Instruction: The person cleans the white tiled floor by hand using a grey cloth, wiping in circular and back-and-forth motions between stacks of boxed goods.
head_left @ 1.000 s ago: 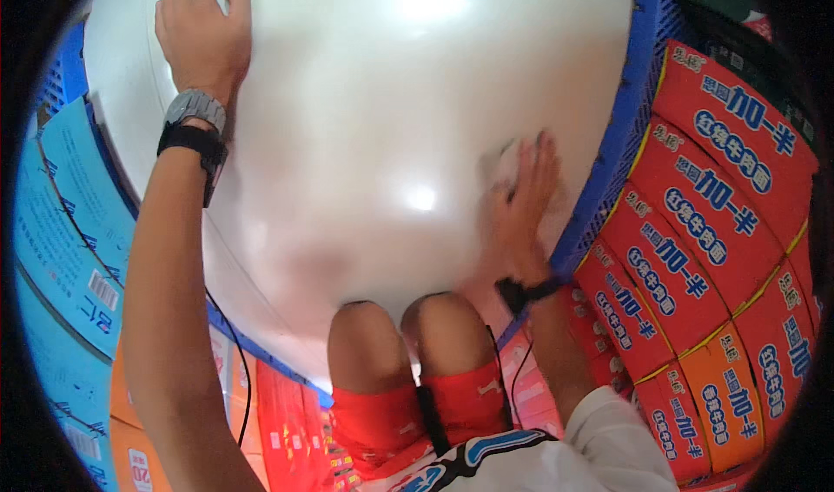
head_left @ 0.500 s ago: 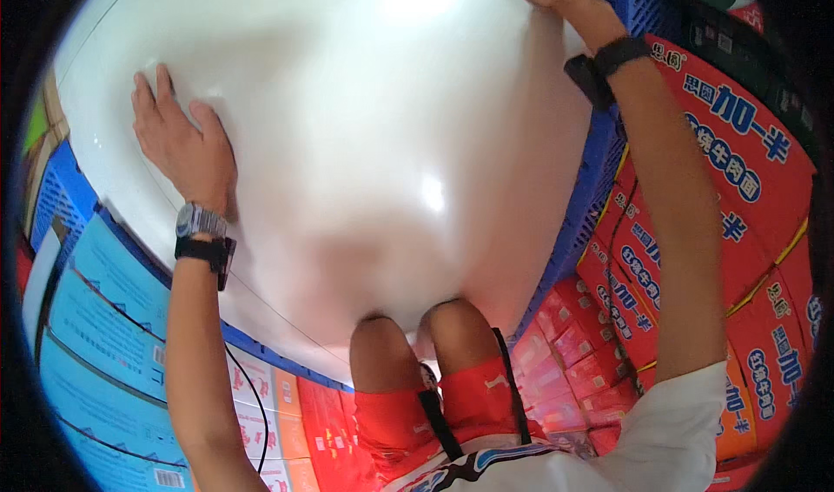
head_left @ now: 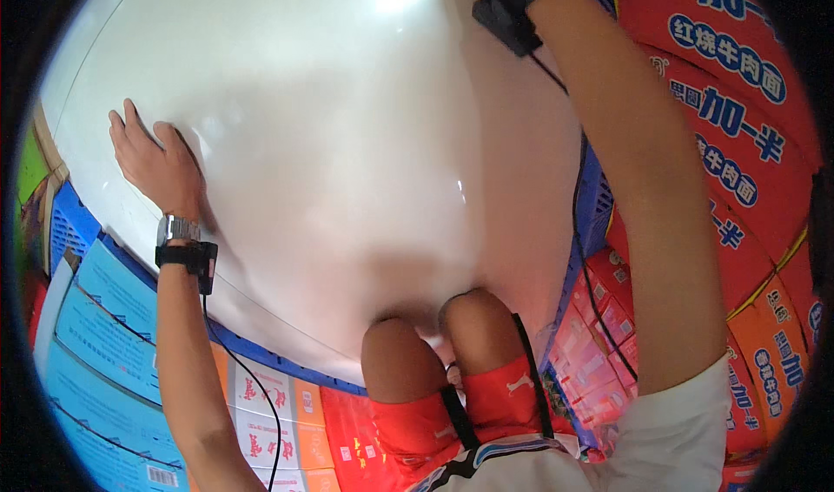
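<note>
A large glossy white sheet-like surface spreads out in front of me, bowed in the view, with soft shadows and bright reflections. My left hand lies on it near its left side, palm down, with the fingers apart and nothing held. A silver watch and a black strap with a small box circle that wrist. My right arm reaches far forward over the right part of the surface. Its black-strapped wrist is at the top edge, and the hand is out of the picture. My knees are against the near edge.
Blue slatted plastic shows around the white surface. Blue cartons are stacked at the left, white-and-orange cartons nearer me. Red cartons are piled high at the right. Black cables run from both wrists.
My right hand has moved up and leftward out of view, its arm angling further inward. The left hand has shifted slightly left and nearer, staying flat on the white surface. The view has shifted.
</note>
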Demonstrator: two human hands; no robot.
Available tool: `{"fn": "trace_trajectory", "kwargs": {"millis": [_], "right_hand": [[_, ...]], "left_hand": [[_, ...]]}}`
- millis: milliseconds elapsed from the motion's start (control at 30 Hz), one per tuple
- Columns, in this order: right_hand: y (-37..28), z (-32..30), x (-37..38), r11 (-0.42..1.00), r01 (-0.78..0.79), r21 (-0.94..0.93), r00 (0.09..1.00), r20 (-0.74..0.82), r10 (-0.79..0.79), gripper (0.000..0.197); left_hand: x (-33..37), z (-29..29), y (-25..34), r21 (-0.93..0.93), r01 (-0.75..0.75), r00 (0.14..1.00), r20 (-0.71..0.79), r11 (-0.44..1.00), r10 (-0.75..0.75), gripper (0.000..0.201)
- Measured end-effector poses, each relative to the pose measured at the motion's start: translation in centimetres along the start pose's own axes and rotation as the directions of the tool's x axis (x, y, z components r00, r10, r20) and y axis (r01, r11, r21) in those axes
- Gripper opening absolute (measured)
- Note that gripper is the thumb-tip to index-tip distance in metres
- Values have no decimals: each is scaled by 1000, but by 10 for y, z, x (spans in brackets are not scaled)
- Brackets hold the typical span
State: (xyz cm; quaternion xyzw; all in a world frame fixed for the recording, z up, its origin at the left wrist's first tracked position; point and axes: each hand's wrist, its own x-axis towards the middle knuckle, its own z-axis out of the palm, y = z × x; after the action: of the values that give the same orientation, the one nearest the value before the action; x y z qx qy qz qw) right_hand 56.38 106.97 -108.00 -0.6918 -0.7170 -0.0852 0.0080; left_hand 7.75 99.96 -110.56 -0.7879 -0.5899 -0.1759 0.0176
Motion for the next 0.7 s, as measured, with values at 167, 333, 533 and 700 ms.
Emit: {"fn": "trace_trajectory", "kwargs": {"millis": [167,333,533,700], "right_hand": [[-25,-7,-100,955,-39,293,988,-129,80,65],[-40,-43,-298,949,-47,313,997,75,25,73],[-40,-83,-495,910,-137,390,955,295,17,75],[-56,-53,-347,898,-163,408,986,102,132,74]], "left_hand": [[-4,0,-18,23,21,999,-50,1000,-20,61],[-10,4,-32,4,22,995,-98,1000,-21,60],[-10,6,-17,-6,86,991,-99,996,-86,59],[-14,3,-44,-36,62,993,-94,997,-65,66]]}}
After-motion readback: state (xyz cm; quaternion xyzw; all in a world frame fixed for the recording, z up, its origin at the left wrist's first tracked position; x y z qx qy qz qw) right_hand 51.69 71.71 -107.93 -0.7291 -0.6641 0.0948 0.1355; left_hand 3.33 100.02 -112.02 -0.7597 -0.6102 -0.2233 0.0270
